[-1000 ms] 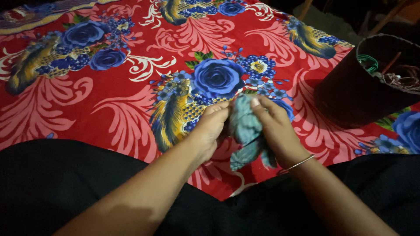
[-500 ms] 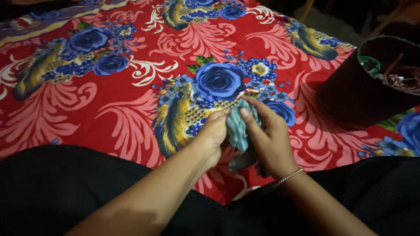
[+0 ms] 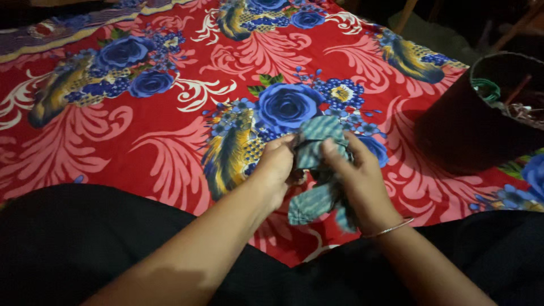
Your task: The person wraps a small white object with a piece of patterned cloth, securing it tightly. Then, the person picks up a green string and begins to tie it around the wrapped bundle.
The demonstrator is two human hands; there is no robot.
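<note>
The left hand (image 3: 277, 167) and the right hand (image 3: 357, 175) both pinch a small striped teal cloth (image 3: 317, 170) between closed fingers. The cloth hangs between them, above the red flowered bedsheet (image 3: 170, 141), near its front edge. A dark bucket (image 3: 470, 130) stands at the right.

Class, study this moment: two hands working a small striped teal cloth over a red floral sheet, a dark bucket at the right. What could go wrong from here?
1. The striped teal cloth is bunched between the left hand and right hand; its loose lower end could slip free.
2. The dark bucket stands close beside the right wrist's bangle; a wide elbow move might knock it.
3. Dim light may hide mistakes.
</note>
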